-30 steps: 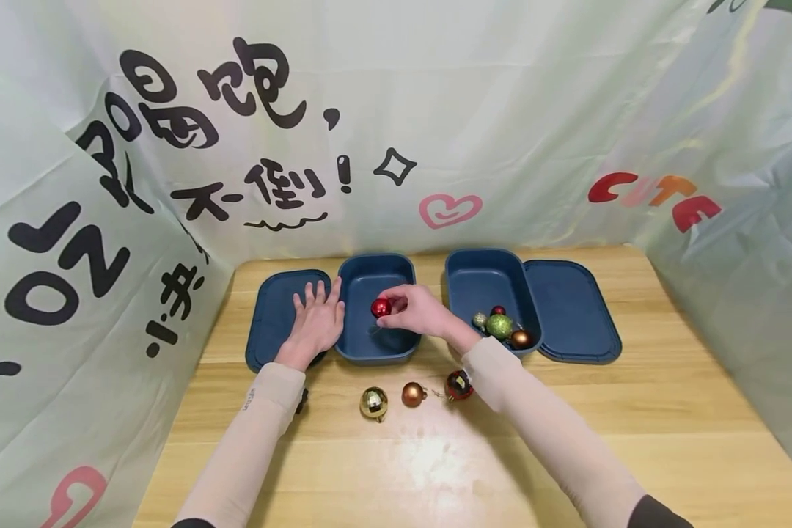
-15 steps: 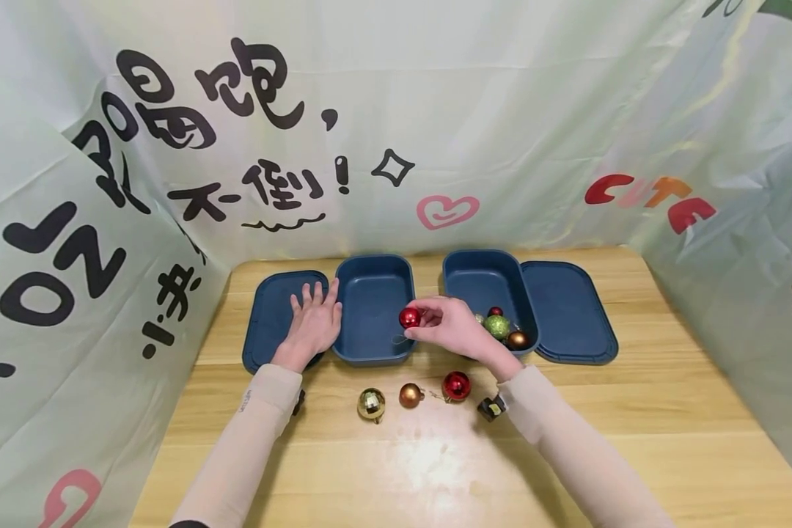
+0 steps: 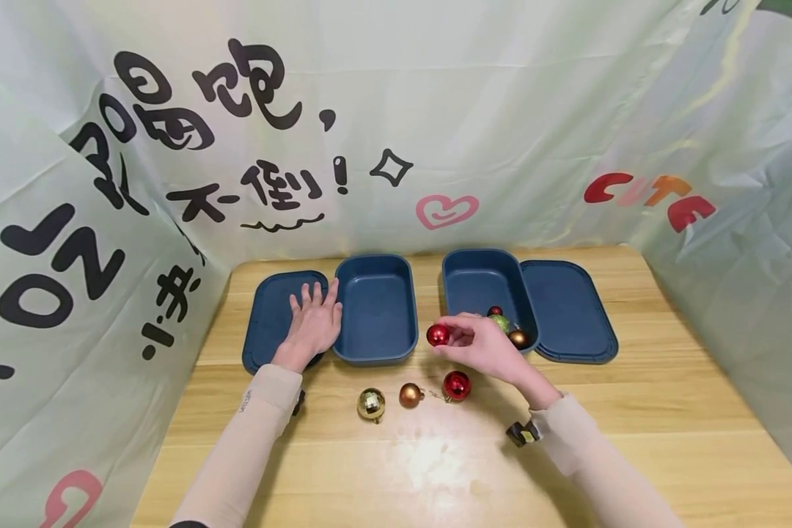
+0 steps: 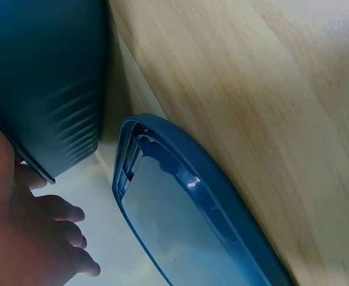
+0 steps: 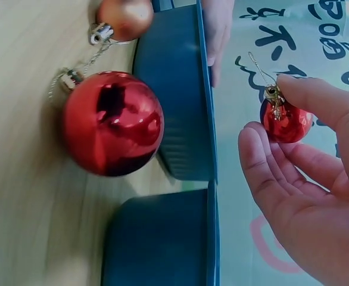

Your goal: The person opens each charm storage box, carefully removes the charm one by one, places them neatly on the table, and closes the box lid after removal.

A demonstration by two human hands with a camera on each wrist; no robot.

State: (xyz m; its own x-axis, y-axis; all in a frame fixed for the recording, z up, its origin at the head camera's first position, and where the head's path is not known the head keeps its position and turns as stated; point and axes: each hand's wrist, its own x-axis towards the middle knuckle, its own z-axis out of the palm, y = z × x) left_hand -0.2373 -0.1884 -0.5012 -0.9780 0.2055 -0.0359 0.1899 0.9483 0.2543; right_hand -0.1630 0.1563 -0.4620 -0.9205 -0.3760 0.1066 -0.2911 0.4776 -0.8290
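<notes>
My right hand [image 3: 480, 346] pinches a small shiny red Christmas bauble [image 3: 438, 335] between thumb and fingertips. It is above the table between the two blue boxes; the right wrist view shows the bauble's gold cap and string loop. With fingers spread and fairly straight, my left hand [image 3: 315, 321] touches the near side rim of the left blue box [image 3: 374, 312], over the edge of its lid [image 3: 270, 312]. Nothing lies inside that box. In the right blue box [image 3: 478, 282] are a small red bauble [image 3: 495, 311], a green glittery one [image 3: 499, 322] and a copper one [image 3: 518, 338], partly hidden by my right hand.
In front of the boxes lie a gold bauble [image 3: 371, 404], a copper bauble [image 3: 410, 395] and a larger red bauble [image 3: 457, 386]. A second blue lid [image 3: 570, 312] lies against the right box. A printed cloth [image 3: 515, 147] hangs behind the table.
My right hand has carried the small red bauble rightward and nearer, from over the left box to the gap between the boxes. My left hand has stayed in place.
</notes>
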